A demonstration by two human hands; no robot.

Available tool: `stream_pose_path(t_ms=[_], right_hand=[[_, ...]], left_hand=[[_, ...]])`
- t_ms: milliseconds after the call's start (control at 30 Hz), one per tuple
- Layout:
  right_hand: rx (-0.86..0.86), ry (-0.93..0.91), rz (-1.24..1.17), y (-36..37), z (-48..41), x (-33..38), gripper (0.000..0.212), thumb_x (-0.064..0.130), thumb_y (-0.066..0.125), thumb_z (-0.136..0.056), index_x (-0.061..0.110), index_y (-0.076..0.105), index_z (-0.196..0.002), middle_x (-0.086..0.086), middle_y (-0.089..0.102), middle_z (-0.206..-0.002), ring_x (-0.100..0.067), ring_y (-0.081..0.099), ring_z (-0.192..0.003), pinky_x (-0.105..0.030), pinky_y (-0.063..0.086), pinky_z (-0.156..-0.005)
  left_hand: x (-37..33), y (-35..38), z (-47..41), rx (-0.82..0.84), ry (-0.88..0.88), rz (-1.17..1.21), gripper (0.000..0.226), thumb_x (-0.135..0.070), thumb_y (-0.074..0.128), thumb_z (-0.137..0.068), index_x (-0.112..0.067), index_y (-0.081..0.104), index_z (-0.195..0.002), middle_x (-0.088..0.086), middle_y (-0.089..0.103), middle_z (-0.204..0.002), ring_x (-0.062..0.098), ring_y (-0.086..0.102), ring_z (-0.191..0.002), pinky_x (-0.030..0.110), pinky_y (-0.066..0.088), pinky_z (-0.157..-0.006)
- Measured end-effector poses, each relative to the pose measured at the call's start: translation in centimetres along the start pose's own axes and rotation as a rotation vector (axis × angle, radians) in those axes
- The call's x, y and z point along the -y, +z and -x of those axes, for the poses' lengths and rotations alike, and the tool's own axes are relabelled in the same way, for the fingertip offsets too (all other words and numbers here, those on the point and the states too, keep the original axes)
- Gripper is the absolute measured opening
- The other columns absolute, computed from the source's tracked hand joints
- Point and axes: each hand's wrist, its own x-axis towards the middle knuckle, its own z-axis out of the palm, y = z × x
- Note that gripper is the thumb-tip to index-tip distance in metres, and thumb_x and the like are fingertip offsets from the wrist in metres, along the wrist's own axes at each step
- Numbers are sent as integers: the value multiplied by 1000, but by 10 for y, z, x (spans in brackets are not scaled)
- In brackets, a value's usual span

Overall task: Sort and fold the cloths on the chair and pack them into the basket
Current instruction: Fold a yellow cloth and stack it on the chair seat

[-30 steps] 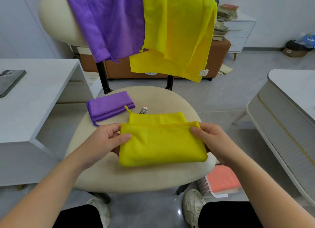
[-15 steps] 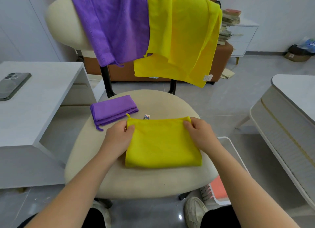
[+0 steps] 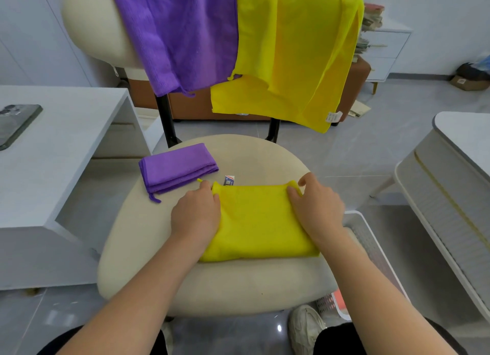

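Yellow folded cloth [image 3: 261, 222]: lies flat on the chair seat [image 3: 238, 283], right of the seat's centre. Long axis runs 9 to 3 o'clock; squared to the seat, near edge at 6 o'clock, far edge at 12. Small yellow loop [image 3: 199, 180] and white label [image 3: 229, 181] stick out past the far edge, pointing to 12 o'clock.

Left hand [image 3: 195, 216]: palm down on the cloth's 9 o'clock edge, fingers stretched toward the far-left corner, pressing flat, nothing grasped.

Right hand [image 3: 315, 208]: over the 3 o'clock edge, fingertips curled onto the far-right corner with the thumb raised behind it; pinches that corner.

Folded purple cloth [image 3: 176, 169]: on the same seat at 10 o'clock from the yellow one, apart from it, long axis running roughly 8 to 2 o'clock.

Over the backrest at 12 o'clock: draped purple cloth [image 3: 180, 36] on the left, draped yellow cloth [image 3: 289, 49] on the right, both unfolded and hanging down, edges overlapping.

White basket [image 3: 371, 248]: on the floor at 4 o'clock from the seat, partly hidden by the right forearm; something orange inside, otherwise unclear.

Phone [image 3: 16, 124]: flat on the white table [image 3: 66, 132] at 9 o'clock.
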Motion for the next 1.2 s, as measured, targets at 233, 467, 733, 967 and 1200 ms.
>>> stream_pose_path(t_ms=[233,467,733,967,1200], right_hand=[[-63,-446,-170,-2,12,17,40,27,49,-97,12,48,-134,-6,48,-141,-27,43,-130,-38,30,-105],[331,-535,145,21,21,19,60,52,18,-100,26,5,-152,5,-3,-160,-20,-8,-147,-45,-6,-118],[326,-533,152,22,21,19,61,52,18,-99,26,5,-153,6,-2,-160,-19,-7,-147,-45,-5,-119],[324,-531,125,20,23,21,60,52,19,-100,26,6,-153,5,0,-160,-19,-7,-147,-45,-6,-119],[316,-524,71,20,21,20,60,49,21,-100,24,6,-153,6,0,-160,-17,-6,-147,-43,-4,-119]], left_hand=[[1,0,0,3,4,16,30,-31,37,-100,-10,47,-119,18,61,-110,38,56,-100,36,36,-67],[15,-30,-5,420,-215,615,42,-52,46,-93,-17,52,-71,9,56,-66,22,52,-54,21,27,-40],[32,-35,25,668,-135,636,9,-24,60,-91,-16,58,-88,-2,61,-62,7,52,-45,16,29,-33],[36,-36,30,198,-86,270,21,-34,64,-85,-19,49,-82,0,61,-74,25,60,-73,30,42,-59],[-8,-7,35,17,396,14,79,-57,11,-86,-8,23,-148,14,16,-156,28,12,-145,38,15,-116]])
